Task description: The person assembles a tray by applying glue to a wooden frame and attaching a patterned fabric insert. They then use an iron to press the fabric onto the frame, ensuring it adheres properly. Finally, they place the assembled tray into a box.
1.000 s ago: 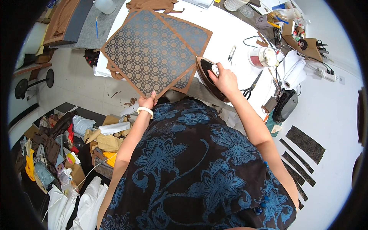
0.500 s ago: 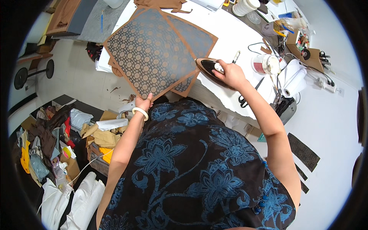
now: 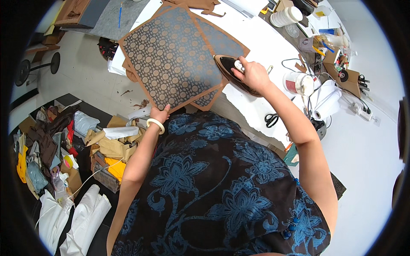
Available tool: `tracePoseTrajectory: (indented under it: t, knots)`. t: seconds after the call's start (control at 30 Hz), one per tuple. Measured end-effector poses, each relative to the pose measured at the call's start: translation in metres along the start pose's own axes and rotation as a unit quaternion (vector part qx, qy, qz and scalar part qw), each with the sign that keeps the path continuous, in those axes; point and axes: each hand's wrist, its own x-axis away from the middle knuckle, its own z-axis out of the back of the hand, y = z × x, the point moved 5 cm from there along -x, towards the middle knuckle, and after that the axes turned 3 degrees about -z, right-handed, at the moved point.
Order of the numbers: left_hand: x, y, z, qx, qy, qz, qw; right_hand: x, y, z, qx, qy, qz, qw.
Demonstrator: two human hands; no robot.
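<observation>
- Gripping the near corner of a patterned panel with the left hand, thumb laid on top and the other fingers mostly hidden beneath.
- Gripping an iron with the right hand, fingers curled around the handle.
- Pointing the iron's tip away and to the left, over the right-hand edge of the patterned panel; hard to tell whether pressing on it or just above.
- Lying mostly on the white-covered table, with the near corner of the patterned panel jutting past the edge toward the body.
- Partly covered by the patterned panel: a second panel, likewise bordered in brown.
- To the right on the table: black-handled scissors, a whitish tub and a white roll.
- At the far edge: a brown piece.
</observation>
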Motion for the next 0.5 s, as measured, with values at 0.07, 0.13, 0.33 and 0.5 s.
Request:
tracePoseTrajectory:
  t: [0.07, 0.13, 0.33, 0.5]
  knots:
    - [0.009, 0.008, -0.002, 0.026, 0.021, -0.027, 0.999, -0.013, -0.003, 0.004, 0.0, -0.016, 0.0, 1.0]
    - [0.01, 0.006, -0.001, 0.038, 0.041, -0.049, 0.997, -0.028, -0.006, 0.009, 0.003, -0.029, 0.002, 1.0]
    - [0.016, 0.014, 0.002, -0.012, 0.039, 0.002, 0.999, -0.075, -0.015, 0.017, 0.013, 0.001, 0.01, 1.0]
    - [-0.015, -0.028, -0.002, -0.107, 0.049, -0.044, 0.992, -0.117, -0.026, 0.024, 0.037, -0.016, 0.004, 0.999]
